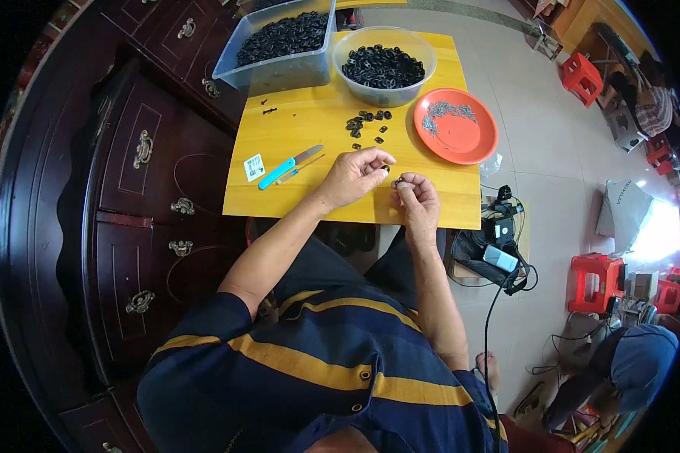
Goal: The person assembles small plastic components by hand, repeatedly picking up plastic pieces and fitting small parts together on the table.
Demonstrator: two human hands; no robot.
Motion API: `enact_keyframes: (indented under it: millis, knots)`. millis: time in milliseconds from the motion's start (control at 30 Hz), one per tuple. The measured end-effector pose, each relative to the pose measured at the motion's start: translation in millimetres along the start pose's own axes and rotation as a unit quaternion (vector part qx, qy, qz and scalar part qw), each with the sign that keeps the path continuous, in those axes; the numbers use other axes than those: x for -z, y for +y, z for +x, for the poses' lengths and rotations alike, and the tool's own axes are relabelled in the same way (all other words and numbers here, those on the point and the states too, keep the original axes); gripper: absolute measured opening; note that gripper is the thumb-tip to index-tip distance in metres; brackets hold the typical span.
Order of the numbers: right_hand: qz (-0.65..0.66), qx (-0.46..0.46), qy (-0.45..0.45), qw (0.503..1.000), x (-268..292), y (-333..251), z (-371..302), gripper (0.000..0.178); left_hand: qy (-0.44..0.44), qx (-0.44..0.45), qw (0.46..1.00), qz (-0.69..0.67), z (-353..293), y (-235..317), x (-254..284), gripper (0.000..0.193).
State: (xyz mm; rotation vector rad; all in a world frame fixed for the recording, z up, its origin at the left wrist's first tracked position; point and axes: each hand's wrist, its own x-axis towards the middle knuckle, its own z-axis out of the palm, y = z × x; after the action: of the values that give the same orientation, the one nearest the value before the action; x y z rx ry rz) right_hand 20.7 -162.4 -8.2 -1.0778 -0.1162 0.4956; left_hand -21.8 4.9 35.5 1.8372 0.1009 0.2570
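Note:
Over the near part of the yellow table [347, 204], my left hand [355, 177] pinches a small black part [386, 168] between thumb and fingertips. Close beside it on the right, my right hand [418, 200] has thumb and finger pressed around another small dark piece [399, 181], mostly hidden by the fingers. Just beyond my hands lies a loose group of small black parts [355, 124]. A red plate [468, 147] holding many small silver metal pieces [449, 112] stands to the right of them.
A clear round tub [347, 87] and a blue-tinted bin [272, 75], both full of black parts, stand at the back. A blue-handled knife [278, 174], a thin tool [291, 175] and a white label [254, 167] lie left. Dark drawers [140, 226] flank the table; cables and a black bag [472, 253] are right.

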Motion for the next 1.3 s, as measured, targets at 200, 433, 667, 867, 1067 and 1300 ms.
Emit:
enact_keyframes:
  millis: [200, 433, 667, 867, 1067, 1300]
  knots:
    - [-0.001, 0.0, -0.006, 1.0, -11.0, -2.5, -4.4, 0.014, -0.03, 0.021, 0.999, 0.001, -14.3, -1.7, 0.7, 0.023]
    - [-0.042, 0.021, -0.021, 0.999, -11.5, 7.2, -5.1, 0.013, -0.02, 0.016, 1.0, 0.008, -22.2, 2.8, 7.1, 0.024]
    - [-0.052, 0.015, -0.032, 0.998, -17.2, 6.5, -8.0, 0.014, -0.026, 0.002, 1.0, -0.002, -25.9, -3.5, 13.4, 0.025]
    - [-0.05, 0.012, -0.037, 0.998, -19.4, 9.9, -9.7, 0.013, -0.026, -0.031, 0.999, -0.001, -26.6, -10.0, 13.7, 0.024]
    - [-0.09, -0.004, -0.027, 0.996, -21.9, 5.9, -12.6, 0.012, -0.079, -0.066, 0.993, 0.059, -22.4, -4.5, 20.9, 0.026]
    - [-0.032, -0.102, -0.048, 0.993, -21.5, 6.2, -9.8, 0.012, -0.134, -0.047, 0.982, 0.128, -15.6, 13.7, 28.8, 0.03]
